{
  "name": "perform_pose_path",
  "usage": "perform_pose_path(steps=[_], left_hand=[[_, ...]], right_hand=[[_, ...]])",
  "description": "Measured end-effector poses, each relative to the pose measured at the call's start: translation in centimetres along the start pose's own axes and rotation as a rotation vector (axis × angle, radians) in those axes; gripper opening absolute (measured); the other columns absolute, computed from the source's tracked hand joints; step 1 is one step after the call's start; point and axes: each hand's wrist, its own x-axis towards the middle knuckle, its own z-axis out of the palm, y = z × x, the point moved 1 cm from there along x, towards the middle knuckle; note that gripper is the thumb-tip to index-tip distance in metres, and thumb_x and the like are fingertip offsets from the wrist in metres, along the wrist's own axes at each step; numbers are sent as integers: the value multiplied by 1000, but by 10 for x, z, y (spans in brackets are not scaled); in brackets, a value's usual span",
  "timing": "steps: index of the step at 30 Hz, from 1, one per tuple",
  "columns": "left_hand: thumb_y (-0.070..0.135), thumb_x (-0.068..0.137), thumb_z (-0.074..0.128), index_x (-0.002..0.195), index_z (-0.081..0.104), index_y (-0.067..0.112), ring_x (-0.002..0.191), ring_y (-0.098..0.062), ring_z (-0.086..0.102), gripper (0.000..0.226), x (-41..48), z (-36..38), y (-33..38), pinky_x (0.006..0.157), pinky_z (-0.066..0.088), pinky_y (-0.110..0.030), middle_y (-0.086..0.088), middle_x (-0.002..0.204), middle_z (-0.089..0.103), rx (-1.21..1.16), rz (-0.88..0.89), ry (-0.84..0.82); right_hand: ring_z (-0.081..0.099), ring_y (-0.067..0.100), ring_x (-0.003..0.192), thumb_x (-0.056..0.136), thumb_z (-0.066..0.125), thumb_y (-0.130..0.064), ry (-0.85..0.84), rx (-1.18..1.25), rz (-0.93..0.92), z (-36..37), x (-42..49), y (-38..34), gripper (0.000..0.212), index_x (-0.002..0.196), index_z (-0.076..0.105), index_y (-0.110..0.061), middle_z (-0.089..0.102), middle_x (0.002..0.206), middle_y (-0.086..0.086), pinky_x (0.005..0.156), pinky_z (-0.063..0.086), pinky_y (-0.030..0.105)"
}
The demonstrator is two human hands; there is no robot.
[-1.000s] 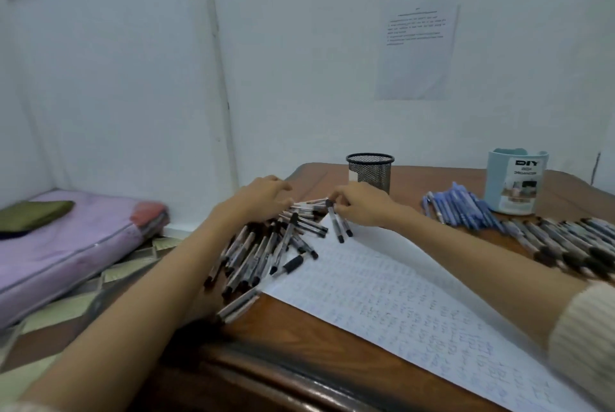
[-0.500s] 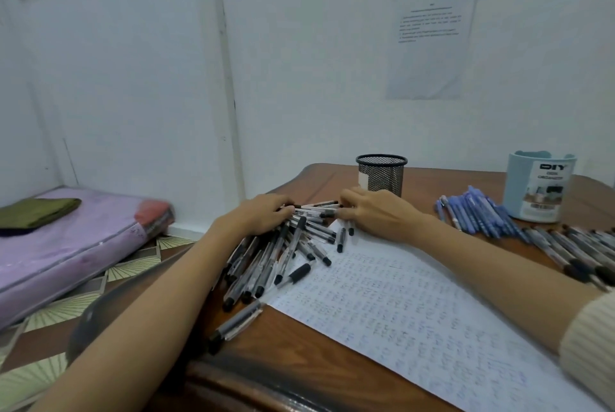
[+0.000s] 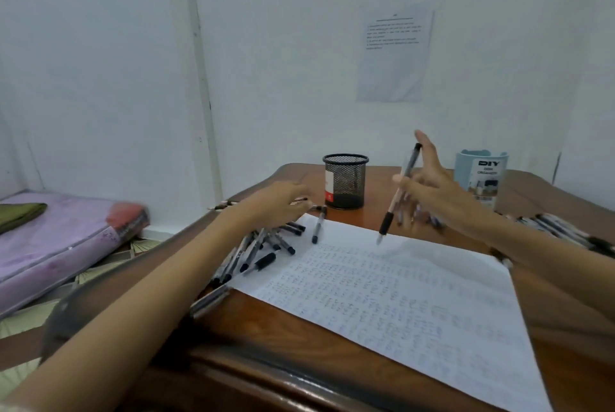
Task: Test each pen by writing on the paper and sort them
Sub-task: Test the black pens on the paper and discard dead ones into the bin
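- The right grip (image 3: 429, 192) is hanging in the air above the far edge of the paper (image 3: 399, 298). It is grasping one pen (image 3: 392, 208) between thumb and fingers, with the forefinger stretching upward.
- That pen is tilting steeply, with its dark end up by the forefinger and its tip pointing down at the far edge of the paper. Motion blur is hiding whether the tip is touching the sheet.
- The left grip (image 3: 279, 202) is resting with bent fingers on the far end of the pile of pens (image 3: 253, 252). I cannot tell whether it is pinching a pen or only touching the heap.
- The pile of pens is lying on the counter (image 3: 299, 351) at the paper's left edge, and some of its pens are overlapping that edge.
- A single black-capped pen (image 3: 318, 225) is lying apart from the pile, across the paper's far left corner.
- The paper is lying flat on the counter, and rows of small handwriting are covering most of it.
- A black mesh cup (image 3: 345, 180) is standing upright beyond the paper, between the two grips.
- A pale blue organiser (image 3: 481, 175) marked "DIY" is standing behind the right grip.
- A row of pens (image 3: 565, 232) is lying along the counter's right side.
- A printed sheet (image 3: 394, 55) is hanging on the wall, and a purple mattress (image 3: 50, 245) is lying on the floor to the left.
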Motion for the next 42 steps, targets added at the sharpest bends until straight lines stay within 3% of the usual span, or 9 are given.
perform_pose_path(steps=[4, 8, 13, 20, 28, 30, 33, 38, 42], left_hand=[[30, 99, 38, 129, 52, 13, 113, -15, 48, 36, 14, 8, 52, 95, 38, -27, 0, 127, 51, 19, 124, -92], [35, 99, 38, 109, 53, 11, 104, -22, 51, 30, 27, 28, 84, 87, 41, -31, -2, 109, 51, 28, 212, -182], [39, 99, 35, 146, 28, 22, 136, -14, 30, 50, 26, 56, 93, 110, 23, -27, 3, 150, 30, -42, 256, -274], [42, 98, 31, 147, 25, 21, 139, -10, 22, 54, 21, 56, 86, 110, 16, -23, 6, 154, 22, -78, 222, -280], [41, 98, 33, 146, 29, 23, 136, -9, 28, 51, 19, 55, 89, 109, 21, -23, 6, 151, 27, -76, 250, -280], [40, 98, 34, 145, 30, 23, 135, -11, 29, 50, 19, 52, 90, 109, 23, -25, 6, 151, 28, -76, 253, -288], [37, 99, 36, 145, 32, 23, 135, -12, 30, 48, 18, 49, 90, 108, 24, -25, 5, 150, 30, -80, 257, -306], [35, 99, 38, 143, 36, 22, 133, -14, 34, 46, 19, 46, 87, 108, 26, -27, 4, 148, 34, -68, 255, -301], [34, 99, 39, 142, 37, 22, 132, -13, 35, 45, 19, 47, 87, 108, 27, -27, 4, 147, 36, -59, 261, -288]], right_hand=[[54, 23, 51, 95, 47, -5, 37, 168, 255, -33, -28, 4, 68, 148, 11, -27, 54, 71, 13, 43, 47, 30], [58, 23, 40, 93, 50, -9, 20, 221, 359, -59, -45, 22, 66, 144, 13, -26, 61, 58, 17, 35, 46, 25], [56, 17, 39, 94, 49, -9, 53, 236, 386, -66, -54, 28, 60, 140, 15, -27, 58, 59, 14, 35, 45, 23], [48, 12, 33, 96, 46, -7, 65, 172, 322, -54, -57, 30, 36, 125, 26, -16, 58, 44, 5, 33, 39, 19], [58, 13, 44, 90, 56, -10, 84, 396, 503, -51, -56, 29, 72, 144, 14, -29, 67, 70, 12, 35, 46, 22], [58, 11, 44, 82, 62, -10, 111, 534, 528, -53, -56, 24, 57, 132, 36, -17, 67, 70, 12, 35, 47, 20], [53, 5, 38, 70, 67, -12, 190, 718, 585, -54, -57, 21, 26, 92, 58, -2, 60, 54, 4, 33, 44, 13], [40, 4, 30, 83, 62, -4, 360, 855, 644, -53, -58, 25, 19, 99, 52, -7, 55, 57, 4, 31, 39, 10], [35, 4, 31, 87, 52, 6, 383, 876, 655, -50, -60, 24, 16, 81, 46, -7, 52, 42, 3, 36, 42, 10]])
